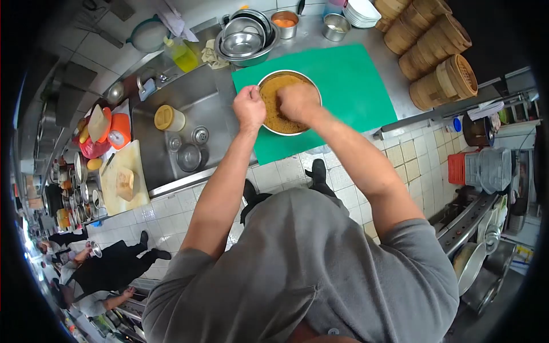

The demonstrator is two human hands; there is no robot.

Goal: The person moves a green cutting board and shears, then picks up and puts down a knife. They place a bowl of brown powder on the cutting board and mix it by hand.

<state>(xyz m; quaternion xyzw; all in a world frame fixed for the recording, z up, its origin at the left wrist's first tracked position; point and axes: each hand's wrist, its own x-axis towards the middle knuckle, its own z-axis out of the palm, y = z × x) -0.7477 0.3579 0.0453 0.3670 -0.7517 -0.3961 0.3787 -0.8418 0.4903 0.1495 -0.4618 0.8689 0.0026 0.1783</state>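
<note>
A round metal bowl holding a brown, crumbly mixture rests on a green cutting board. My left hand is closed on the bowl's left rim. Inside the bowl, my right hand is curled into a fist against the crumbly mixture. Its fingertips are hidden, so what it grips, if anything, does not show.
Left of the board is a sink with a yellow-lidded tub. Nested metal bowls stand behind, bamboo steamers at right. A light cutting board lies far left. Other people stand lower left.
</note>
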